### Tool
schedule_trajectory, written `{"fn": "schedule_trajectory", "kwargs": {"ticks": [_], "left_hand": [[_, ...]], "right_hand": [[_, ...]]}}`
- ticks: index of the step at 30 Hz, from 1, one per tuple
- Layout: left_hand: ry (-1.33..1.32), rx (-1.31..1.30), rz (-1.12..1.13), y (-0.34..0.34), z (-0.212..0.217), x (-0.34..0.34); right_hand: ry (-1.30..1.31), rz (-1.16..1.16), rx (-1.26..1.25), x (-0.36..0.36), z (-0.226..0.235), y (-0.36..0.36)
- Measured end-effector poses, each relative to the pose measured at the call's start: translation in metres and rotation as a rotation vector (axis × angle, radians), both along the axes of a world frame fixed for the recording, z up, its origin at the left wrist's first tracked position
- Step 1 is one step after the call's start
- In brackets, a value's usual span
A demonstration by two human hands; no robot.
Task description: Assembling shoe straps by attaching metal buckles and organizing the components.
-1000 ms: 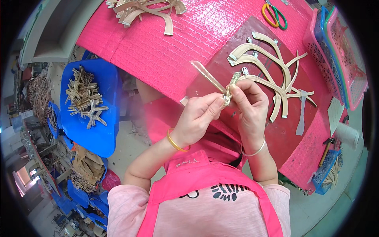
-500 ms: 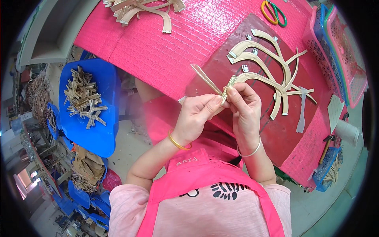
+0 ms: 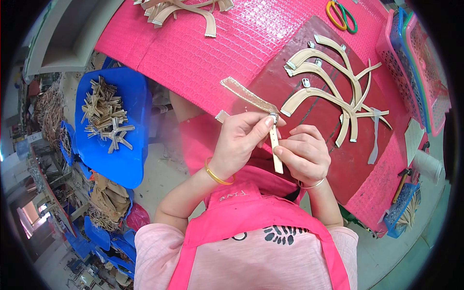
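Observation:
My left hand (image 3: pixel 243 141) is closed on a glittery gold shoe strap (image 3: pixel 247 95), thumb and fingers pinching it just by a small metal buckle (image 3: pixel 274 117). The wide part of the strap reaches up and left over the pink table. From the buckle a narrow pale tail hangs down between my hands. My right hand (image 3: pixel 305 153) is curled with its thumb and fingers against this tail, near its lower end. Another pale strap end (image 3: pixel 222 116) sticks out left of my left hand. Beyond my right hand, beige straps (image 3: pixel 323 94) with small buckles lie on a dark red board (image 3: pixel 353 166).
More beige straps (image 3: pixel 186 10) lie at the table's far left. Scissors (image 3: pixel 341 17) with yellow and green handles lie far right, near stacked plastic baskets (image 3: pixel 394 53). A blue bin (image 3: pixel 113 166) with strap pieces stands left. A hammer (image 3: pixel 401 186) and a white roll (image 3: pixel 428 165) are at right.
The gold strap has turned, so its wide part points up-left and a narrow tail hangs below the buckle. My right hand has moved down and slightly right, away from my left fingertips.

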State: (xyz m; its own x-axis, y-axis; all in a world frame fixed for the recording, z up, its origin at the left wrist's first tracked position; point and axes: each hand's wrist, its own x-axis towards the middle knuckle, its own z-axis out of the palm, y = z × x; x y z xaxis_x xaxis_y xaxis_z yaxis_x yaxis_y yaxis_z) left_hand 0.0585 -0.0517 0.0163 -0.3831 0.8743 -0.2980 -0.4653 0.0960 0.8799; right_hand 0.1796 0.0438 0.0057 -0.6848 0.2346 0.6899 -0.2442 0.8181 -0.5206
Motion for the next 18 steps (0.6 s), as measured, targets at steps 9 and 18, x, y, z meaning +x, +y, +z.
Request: {"fn": "schedule_trajectory", "kwargs": {"ticks": [9, 18], "left_hand": [[0.299, 0.154, -0.142, -0.011, 0.0, -0.005], [0.69, -0.006, 0.135, -0.006, -0.005, -0.007]], "right_hand": [[-0.071, -0.214, -1.183, -0.021, 0.009, -0.003], [0.002, -0.069, -0.817, -0.021, 0.002, -0.012]]}}
